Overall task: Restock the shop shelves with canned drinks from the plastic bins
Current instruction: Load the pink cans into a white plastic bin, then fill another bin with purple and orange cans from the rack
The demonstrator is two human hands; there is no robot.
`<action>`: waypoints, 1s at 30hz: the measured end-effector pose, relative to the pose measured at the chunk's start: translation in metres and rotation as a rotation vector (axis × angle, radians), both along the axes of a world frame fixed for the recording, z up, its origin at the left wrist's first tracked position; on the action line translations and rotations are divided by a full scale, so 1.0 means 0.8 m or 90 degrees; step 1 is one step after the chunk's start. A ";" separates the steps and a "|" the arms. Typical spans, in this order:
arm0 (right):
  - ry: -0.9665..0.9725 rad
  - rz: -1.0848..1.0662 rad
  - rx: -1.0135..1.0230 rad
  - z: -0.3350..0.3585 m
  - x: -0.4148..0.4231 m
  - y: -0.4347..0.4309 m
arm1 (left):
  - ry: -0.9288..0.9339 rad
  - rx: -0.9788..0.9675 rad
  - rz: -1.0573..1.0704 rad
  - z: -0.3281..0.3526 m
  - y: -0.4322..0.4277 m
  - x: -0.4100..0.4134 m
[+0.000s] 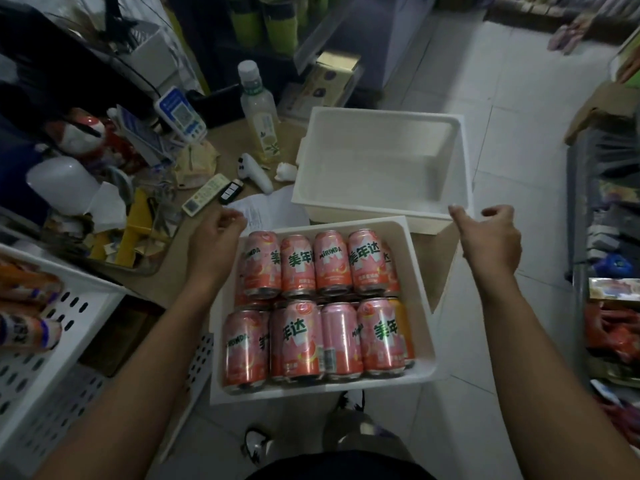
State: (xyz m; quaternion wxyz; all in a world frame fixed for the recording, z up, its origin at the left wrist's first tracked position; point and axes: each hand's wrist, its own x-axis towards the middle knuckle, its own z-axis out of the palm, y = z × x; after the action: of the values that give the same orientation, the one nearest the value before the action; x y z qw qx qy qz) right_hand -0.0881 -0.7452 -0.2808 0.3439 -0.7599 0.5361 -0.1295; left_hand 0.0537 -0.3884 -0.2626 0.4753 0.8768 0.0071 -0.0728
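Head view: hovering left grip (216, 237) and right grip (488, 240) either side of the far end of the white bin (420, 306) of pink Mirinda cans (332, 265), both loosely curled, pinching nothing. Sitting partly on the table (440, 265), seemingly overhanging its edge, carrying loose cans in two layers, so probably risking tipping or rolling on a lopsided lift. Crowding the far side: empty bin (381, 168) right behind, plus receipt (266, 209), remote (204, 195) and drink bottle (258, 112) near the left grip.
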 end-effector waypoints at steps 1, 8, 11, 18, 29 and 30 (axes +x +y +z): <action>0.002 -0.010 0.007 -0.004 0.007 -0.015 | 0.000 0.009 -0.011 0.003 -0.015 0.016; -0.105 -0.007 0.344 -0.037 0.050 -0.069 | 0.167 0.035 -0.123 -0.018 -0.125 0.101; -0.141 0.002 0.457 -0.051 0.058 -0.074 | 0.240 0.011 -0.108 -0.040 -0.152 0.112; -0.278 -0.087 0.563 -0.052 0.072 -0.086 | 0.211 -0.064 -0.088 -0.043 -0.166 0.112; -0.282 -0.112 0.675 0.025 -0.010 -0.082 | 0.131 -0.041 0.138 -0.024 0.085 -0.099; -0.271 -0.123 0.677 0.028 -0.021 -0.076 | 0.214 -0.080 0.201 -0.043 0.104 -0.121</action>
State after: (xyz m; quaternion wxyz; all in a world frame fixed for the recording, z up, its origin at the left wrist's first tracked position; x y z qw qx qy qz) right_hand -0.1046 -0.8060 -0.2583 0.7654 -0.3872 0.5136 -0.0232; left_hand -0.0433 -0.3051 -0.2970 0.5263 0.8093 0.2183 -0.1427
